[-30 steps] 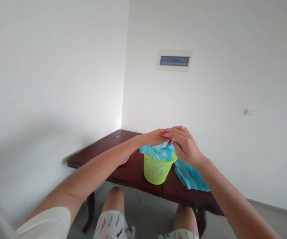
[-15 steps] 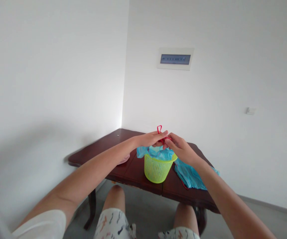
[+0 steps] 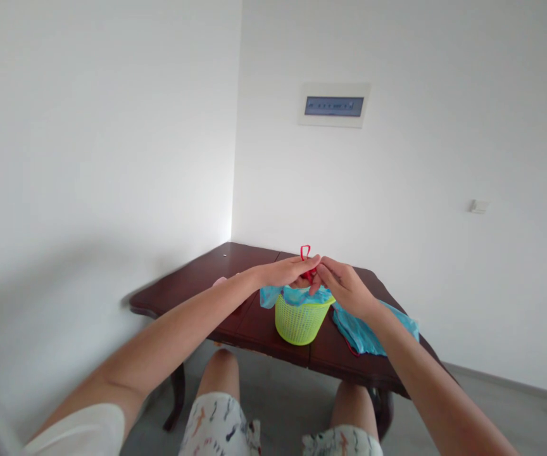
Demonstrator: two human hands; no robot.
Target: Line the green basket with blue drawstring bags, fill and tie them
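Over a yellow-green mesh basket [image 3: 301, 324], both my hands meet at a red drawstring [image 3: 306, 251], whose loop sticks up between them. My left hand [image 3: 287, 272] is closed on the drawstring, fingers pointing right. From the other side my right hand [image 3: 344, 283] pinches at the same red string, its fingertips touching the left hand's. A blue plastic bag [image 3: 302, 297] lies gathered in the basket's mouth, and part of it hangs over the left rim. The hands partly hide the bag's top and the string.
A dark wooden table [image 3: 254, 332] carries the basket, standing in a corner between white walls. Another blue plastic bag [image 3: 363, 332] with a red string lies flat to the right. Something pink [image 3: 220, 280] shows behind my left forearm. My knees are below the table's front edge.
My hands have drawn closer together around the red drawstring, covering more of it. The camera view has shifted slightly. The basket stays in place.
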